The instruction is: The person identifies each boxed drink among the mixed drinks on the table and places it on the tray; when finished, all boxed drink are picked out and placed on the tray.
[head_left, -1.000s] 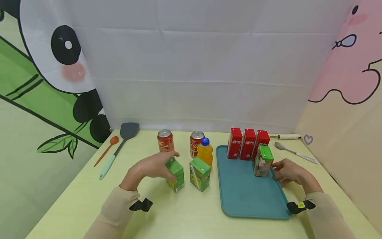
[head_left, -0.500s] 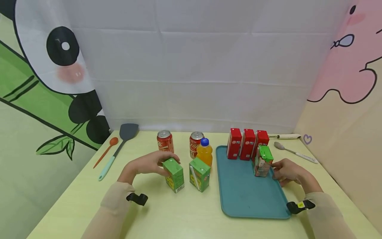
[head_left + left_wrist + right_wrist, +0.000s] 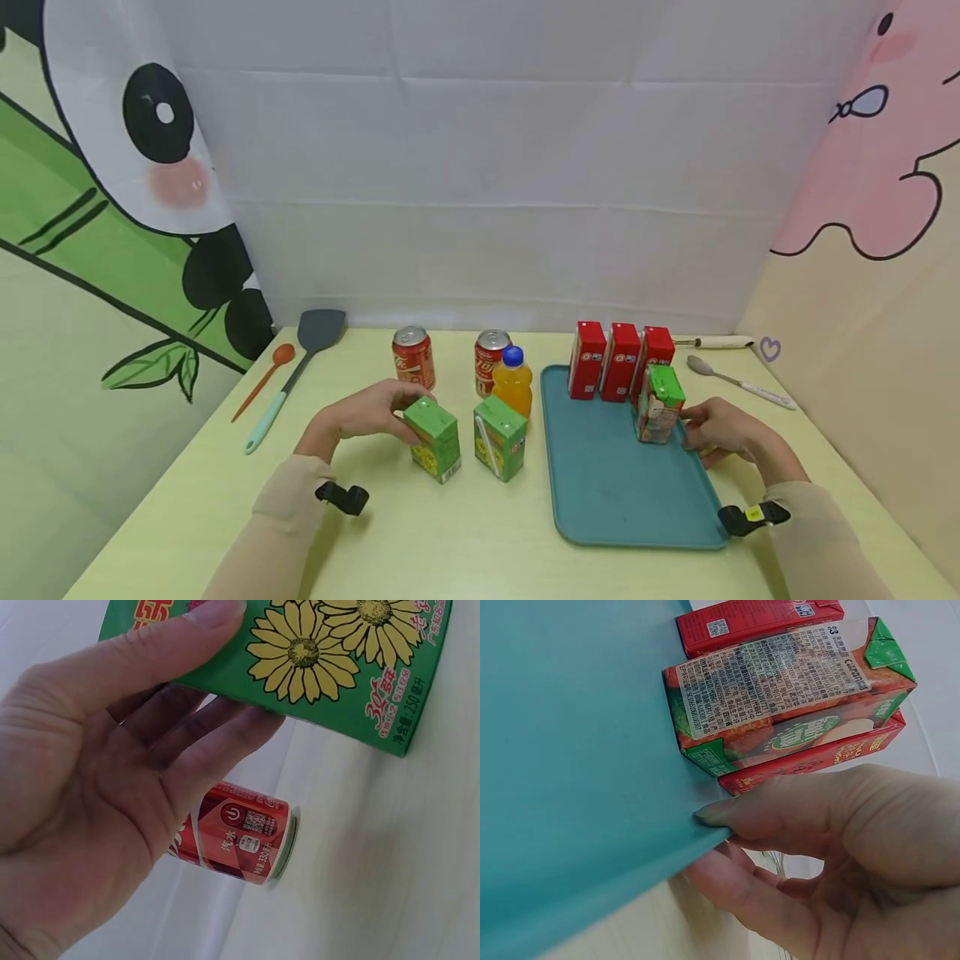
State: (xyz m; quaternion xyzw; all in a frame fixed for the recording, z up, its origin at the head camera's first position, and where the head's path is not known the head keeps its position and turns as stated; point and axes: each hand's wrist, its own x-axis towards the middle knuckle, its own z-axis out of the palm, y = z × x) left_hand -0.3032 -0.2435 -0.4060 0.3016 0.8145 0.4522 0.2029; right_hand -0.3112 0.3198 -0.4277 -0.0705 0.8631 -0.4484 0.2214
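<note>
My left hand (image 3: pixel 367 418) grips a green drink carton with yellow flowers (image 3: pixel 432 439) from its left side. In the left wrist view the thumb lies across the carton's flowered face and the other fingers go behind it. A second green carton (image 3: pixel 500 437), with a straw on its side, stands just right of it. My right hand (image 3: pixel 723 429) pinches the right rim of a blue-green tray (image 3: pixel 615 500), thumb on top and fingers below. Close to that thumb, a carton with a green top (image 3: pixel 791 690) stands on the tray, in front of several red cartons (image 3: pixel 620 362).
Two red soda cans (image 3: pixel 413 358) stand behind the green cartons, one beside an orange juice bottle (image 3: pixel 513 385) with a blue cap. A spatula (image 3: pixel 296 379) and an orange spoon (image 3: pixel 264 379) lie at left. A grey spoon (image 3: pixel 742 383) and a white-handled utensil (image 3: pixel 723 342) lie at right.
The left hand has drawn back a little to the left, and its fingers have closed from a spread pose above the green carton to a grip on it. The right hand stays on the tray rim.
</note>
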